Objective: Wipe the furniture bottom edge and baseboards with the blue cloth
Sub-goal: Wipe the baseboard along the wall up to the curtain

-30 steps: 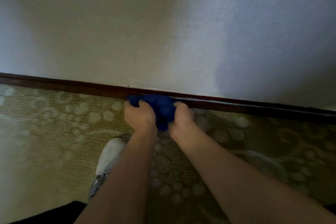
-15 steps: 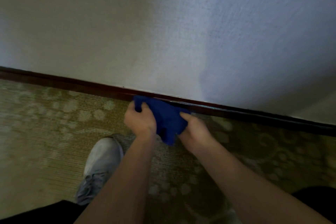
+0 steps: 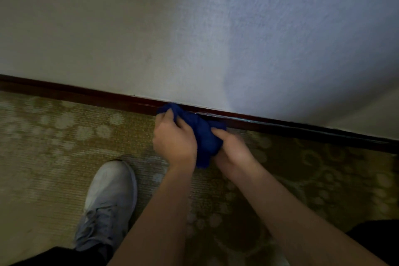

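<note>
A bunched blue cloth [image 3: 203, 134] is held between both hands just in front of the dark reddish-brown baseboard [image 3: 86, 95], which runs along the foot of the pale wall. My left hand [image 3: 174, 140] grips the cloth's left part, with its top corner pinched near the baseboard. My right hand [image 3: 233, 151] grips the cloth's right and lower part. The cloth's upper edge touches or nearly touches the baseboard. Its middle is partly hidden by my fingers.
A patterned olive-green carpet [image 3: 64, 136] covers the floor. My grey sneaker [image 3: 108, 203] stands on it at the lower left, below my left forearm. The textured pale wall [image 3: 194, 28] fills the upper half.
Both hands and the cloth have shifted a little to the right along the baseboard and the cloth is regripped, hanging lower between the hands. The sneaker has come further into view.
</note>
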{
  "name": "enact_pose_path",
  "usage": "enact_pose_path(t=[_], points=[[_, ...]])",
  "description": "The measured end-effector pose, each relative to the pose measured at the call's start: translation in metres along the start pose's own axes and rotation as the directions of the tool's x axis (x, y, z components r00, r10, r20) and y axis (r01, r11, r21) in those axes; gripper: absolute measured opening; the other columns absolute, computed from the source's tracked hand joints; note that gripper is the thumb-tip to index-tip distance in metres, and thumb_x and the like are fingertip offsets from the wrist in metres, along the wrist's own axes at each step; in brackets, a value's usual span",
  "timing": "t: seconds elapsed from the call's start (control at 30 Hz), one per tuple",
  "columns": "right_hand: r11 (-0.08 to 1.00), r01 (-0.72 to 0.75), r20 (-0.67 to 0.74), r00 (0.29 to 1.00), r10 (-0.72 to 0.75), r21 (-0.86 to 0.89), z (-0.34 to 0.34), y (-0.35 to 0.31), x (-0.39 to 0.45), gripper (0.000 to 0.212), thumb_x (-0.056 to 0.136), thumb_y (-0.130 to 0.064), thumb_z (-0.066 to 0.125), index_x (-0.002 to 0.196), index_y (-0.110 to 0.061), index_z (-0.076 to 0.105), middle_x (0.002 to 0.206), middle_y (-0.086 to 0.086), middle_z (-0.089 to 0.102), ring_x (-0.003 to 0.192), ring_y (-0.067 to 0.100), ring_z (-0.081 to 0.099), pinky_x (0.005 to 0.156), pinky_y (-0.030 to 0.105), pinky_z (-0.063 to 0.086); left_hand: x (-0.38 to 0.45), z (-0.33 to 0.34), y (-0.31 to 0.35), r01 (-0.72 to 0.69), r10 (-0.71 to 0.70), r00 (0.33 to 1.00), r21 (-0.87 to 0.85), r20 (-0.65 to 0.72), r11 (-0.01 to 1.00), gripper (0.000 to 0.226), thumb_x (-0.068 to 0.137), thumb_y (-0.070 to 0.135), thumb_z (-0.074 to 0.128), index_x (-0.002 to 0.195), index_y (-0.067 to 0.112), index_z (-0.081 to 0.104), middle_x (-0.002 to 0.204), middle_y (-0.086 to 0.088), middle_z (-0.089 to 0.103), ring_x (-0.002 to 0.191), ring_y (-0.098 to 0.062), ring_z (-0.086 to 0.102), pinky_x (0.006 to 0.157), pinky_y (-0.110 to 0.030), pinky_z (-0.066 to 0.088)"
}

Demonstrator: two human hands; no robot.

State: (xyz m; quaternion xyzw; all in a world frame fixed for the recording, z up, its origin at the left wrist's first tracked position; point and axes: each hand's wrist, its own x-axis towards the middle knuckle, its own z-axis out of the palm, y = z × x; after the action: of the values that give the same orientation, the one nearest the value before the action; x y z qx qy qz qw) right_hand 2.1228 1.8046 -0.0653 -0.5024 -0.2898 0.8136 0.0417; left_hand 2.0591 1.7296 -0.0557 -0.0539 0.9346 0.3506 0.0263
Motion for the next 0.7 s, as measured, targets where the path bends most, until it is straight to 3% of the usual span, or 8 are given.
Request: enact_pose_path(t=[0.07,0.13,0.2,0.27,0.37,0.47,0.57,0.7], points=[[1.000,0.021,-0.027,0.999,-0.021,-0.019,0.004,0.000,0.000,0.034,0.092,-0.003,0.055,0.126,-0.001,0.058,0.114,0.019,0.069,0.099,0.029,0.070,0.072,0.032,0.059,-0.008,0.004,0.006,0.005,-0.007,0.998,0.032,0.060,0.999,0.024,0.094,0.018,0.051,0.111,0.011,0.066,0.115,-0.008,0.059,0.095,-0.031,0.060,0.070,-0.031,0.037],[0.999,0.047,-0.168,0.985,-0.048,-0.010,-0.007,-0.006,0.003,0.035,0.091,-0.004,0.055,0.126,-0.001,0.057,0.108,0.018,0.069,0.087,0.028,0.070,0.059,0.030,0.058,-0.025,0.014,0.017,-0.123,0.110,0.979,0.070,0.172,0.990,0.020,0.092,0.018,0.053,0.103,0.011,0.067,0.113,-0.007,0.059,0.092,-0.030,0.060,0.068,-0.032,0.039],[0.998,0.061,-0.288,0.956,-0.055,0.011,-0.028,-0.016,0.008,0.039,0.091,-0.007,0.053,0.130,-0.006,0.052,0.113,0.018,0.066,0.091,0.032,0.067,0.066,0.038,0.059,-0.043,0.025,0.027,-0.282,0.258,0.917,0.037,0.303,0.959,0.016,0.091,0.017,0.052,0.096,0.011,0.066,0.111,-0.005,0.058,0.089,-0.029,0.060,0.068,-0.034,0.042],[0.995,0.093,-0.328,0.941,-0.080,0.024,-0.046,-0.023,0.012,0.043,0.091,-0.006,0.051,0.134,-0.010,0.048,0.118,0.018,0.063,0.099,0.035,0.065,0.078,0.046,0.057,-0.048,0.033,0.031,-0.344,0.315,0.866,0.006,0.388,0.939,0.016,0.092,0.016,0.050,0.095,0.012,0.065,0.110,-0.004,0.058,0.089,-0.026,0.060,0.066,-0.034,0.043],[0.990,0.137,-0.265,0.955,-0.134,-0.005,-0.036,-0.018,0.010,0.043,0.092,-0.002,0.049,0.134,-0.011,0.050,0.119,0.018,0.064,0.102,0.032,0.065,0.077,0.040,0.057,-0.040,0.031,0.024,-0.216,0.218,0.931,-0.040,0.294,0.976,0.019,0.093,0.014,0.051,0.102,0.011,0.067,0.109,-0.007,0.062,0.094,-0.028,0.060,0.068,-0.029,0.038],[0.996,0.079,-0.133,0.988,-0.083,-0.029,-0.014,0.003,0.010,0.037,0.093,-0.003,0.051,0.130,-0.011,0.053,0.120,0.018,0.066,0.107,0.033,0.066,0.090,0.045,0.055,-0.038,0.022,0.017,-0.095,0.102,0.984,-0.048,0.149,0.994,0.032,0.093,0.014,0.052,0.123,0.010,0.062,0.123,-0.007,0.060,0.106,-0.029,0.058,0.081,-0.033,0.041],[0.999,0.023,-0.048,0.999,-0.025,-0.045,-0.004,0.012,0.011,0.038,0.092,-0.006,0.057,0.129,-0.013,0.054,0.121,0.019,0.066,0.106,0.034,0.066,0.090,0.045,0.055,-0.034,0.029,0.008,-0.127,0.125,0.980,0.007,0.156,0.992,0.037,0.093,0.016,0.052,0.129,0.010,0.059,0.126,-0.007,0.057,0.106,-0.030,0.057,0.086,-0.036,0.043],[0.999,0.048,-0.207,0.977,-0.044,0.014,-0.033,-0.008,0.008,0.029,0.092,-0.005,0.052,0.120,-0.011,0.058,0.111,0.019,0.069,0.097,0.032,0.069,0.082,0.042,0.057,-0.054,0.043,0.022,-0.351,0.330,0.897,0.021,0.294,0.936,0.035,0.086,0.018,0.051,0.117,0.013,0.066,0.119,-0.005,0.058,0.102,-0.032,0.054,0.085,-0.040,0.045]])
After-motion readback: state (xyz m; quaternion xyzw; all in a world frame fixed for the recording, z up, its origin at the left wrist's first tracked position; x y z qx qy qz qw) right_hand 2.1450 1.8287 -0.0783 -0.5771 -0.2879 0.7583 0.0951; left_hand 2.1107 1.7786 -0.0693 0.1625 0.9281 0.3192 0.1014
